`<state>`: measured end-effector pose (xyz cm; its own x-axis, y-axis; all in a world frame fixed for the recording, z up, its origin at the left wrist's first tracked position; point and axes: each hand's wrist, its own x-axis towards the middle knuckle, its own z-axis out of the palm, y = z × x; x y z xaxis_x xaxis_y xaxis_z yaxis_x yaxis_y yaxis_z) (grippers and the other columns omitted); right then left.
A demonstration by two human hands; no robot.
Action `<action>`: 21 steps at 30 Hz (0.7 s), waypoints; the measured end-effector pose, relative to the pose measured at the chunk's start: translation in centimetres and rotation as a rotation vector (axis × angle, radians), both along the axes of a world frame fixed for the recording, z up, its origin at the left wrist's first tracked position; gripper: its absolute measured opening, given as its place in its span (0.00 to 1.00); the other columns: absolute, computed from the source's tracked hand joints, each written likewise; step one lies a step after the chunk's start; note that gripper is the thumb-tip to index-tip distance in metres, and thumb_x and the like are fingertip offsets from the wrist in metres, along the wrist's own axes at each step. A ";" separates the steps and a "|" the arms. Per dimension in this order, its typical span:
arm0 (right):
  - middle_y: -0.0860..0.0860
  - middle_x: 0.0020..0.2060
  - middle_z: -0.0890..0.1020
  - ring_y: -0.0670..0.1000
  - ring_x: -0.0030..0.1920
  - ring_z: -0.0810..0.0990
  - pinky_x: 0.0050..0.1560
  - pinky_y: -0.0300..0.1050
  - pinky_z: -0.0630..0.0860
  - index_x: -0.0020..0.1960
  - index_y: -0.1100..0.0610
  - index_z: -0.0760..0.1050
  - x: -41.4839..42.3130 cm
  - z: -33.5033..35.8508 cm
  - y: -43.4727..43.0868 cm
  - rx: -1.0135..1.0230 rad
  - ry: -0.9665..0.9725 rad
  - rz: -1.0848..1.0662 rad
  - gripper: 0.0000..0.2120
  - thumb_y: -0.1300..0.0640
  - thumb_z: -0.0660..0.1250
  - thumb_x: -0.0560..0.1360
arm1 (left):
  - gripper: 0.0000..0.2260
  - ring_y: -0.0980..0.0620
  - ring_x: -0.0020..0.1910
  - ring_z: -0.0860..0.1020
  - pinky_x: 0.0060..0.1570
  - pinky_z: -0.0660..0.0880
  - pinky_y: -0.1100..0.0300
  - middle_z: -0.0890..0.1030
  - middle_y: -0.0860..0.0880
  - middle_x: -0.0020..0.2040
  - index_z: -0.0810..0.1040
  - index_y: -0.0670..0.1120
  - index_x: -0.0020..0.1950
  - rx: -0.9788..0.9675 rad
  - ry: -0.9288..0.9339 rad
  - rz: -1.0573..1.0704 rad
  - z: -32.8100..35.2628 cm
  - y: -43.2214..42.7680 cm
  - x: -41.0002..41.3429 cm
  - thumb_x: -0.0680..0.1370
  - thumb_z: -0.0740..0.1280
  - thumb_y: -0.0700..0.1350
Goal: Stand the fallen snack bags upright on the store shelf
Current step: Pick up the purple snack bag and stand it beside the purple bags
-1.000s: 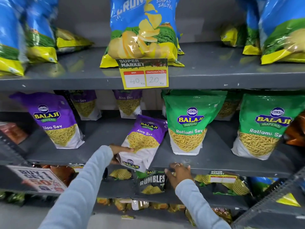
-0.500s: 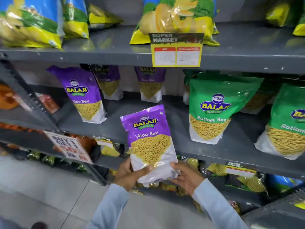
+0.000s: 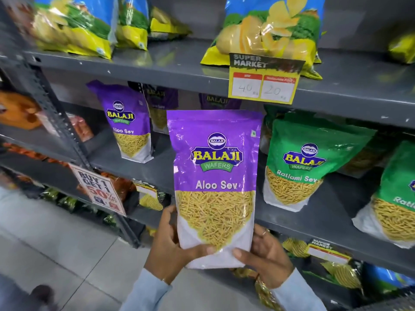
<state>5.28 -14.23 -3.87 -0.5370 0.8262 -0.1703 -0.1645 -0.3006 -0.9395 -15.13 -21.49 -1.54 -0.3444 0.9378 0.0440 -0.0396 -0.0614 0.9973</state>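
A purple Aloo Sev bag [image 3: 214,167] is held upright in the air in front of the grey middle shelf [image 3: 318,218]. My left hand [image 3: 170,252] grips its lower left corner and my right hand [image 3: 265,259] grips its lower right corner, thumbs on the front. Another purple Aloo Sev bag [image 3: 128,124] stands on the same shelf to the left, with two more in shadow behind it. Green Ratlami Sev bags [image 3: 301,162] stand on the shelf to the right.
The upper shelf carries blue and yellow chip bags [image 3: 269,30] and a yellow price tag [image 3: 262,79]. A "Buy 1 Get 1" sign [image 3: 98,191] hangs at the left upright. Lower shelves hold dark snack bags [image 3: 336,270]. Grey floor tiles lie at lower left.
The purple bag has come off the middle shelf, where it leaned tilted, into both hands. It has been raised and turned upright. The view has shifted to the left.
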 end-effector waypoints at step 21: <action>0.63 0.60 0.74 0.60 0.59 0.77 0.63 0.55 0.73 0.65 0.59 0.68 -12.9 -2.9 14.8 0.260 -0.651 -0.288 0.28 0.68 0.71 0.68 | 0.35 0.55 0.46 0.78 0.39 0.71 0.83 0.80 0.54 0.49 0.66 0.53 0.66 -0.029 0.370 0.040 -4.7 17.9 -8.3 0.65 0.75 0.32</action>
<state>-7.61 0.55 -6.74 -0.1515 0.9755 -0.1594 0.4091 -0.0849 -0.9085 -23.46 -3.58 -6.27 -0.3468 0.9266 0.1455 0.3253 -0.0267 0.9452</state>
